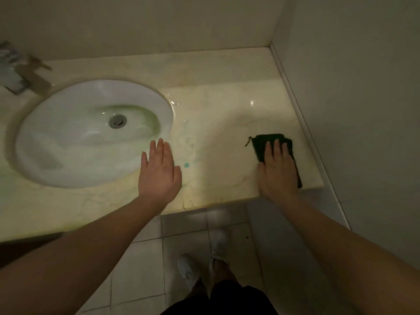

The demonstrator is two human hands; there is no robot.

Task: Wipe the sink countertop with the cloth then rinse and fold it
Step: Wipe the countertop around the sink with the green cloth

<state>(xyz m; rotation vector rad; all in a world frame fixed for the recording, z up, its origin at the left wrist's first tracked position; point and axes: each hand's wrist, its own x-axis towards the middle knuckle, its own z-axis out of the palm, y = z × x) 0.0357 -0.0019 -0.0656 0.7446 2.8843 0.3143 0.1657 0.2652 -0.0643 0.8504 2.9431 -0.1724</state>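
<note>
Dim bathroom; wet marble desk (216,105). Cloth (269,139): pressed flat under right hand (278,169), by near right edge; overshooting could drop it. Left hand (159,171): spread, empty.

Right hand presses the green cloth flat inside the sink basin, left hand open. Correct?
No: the head view shows the right hand pressing the green cloth flat on the countertop near its right end, not inside the sink basin. The left hand is open.

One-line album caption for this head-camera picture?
Right hand presses a dark cloth flat on the countertop; left hand open beside the white sink.
</note>
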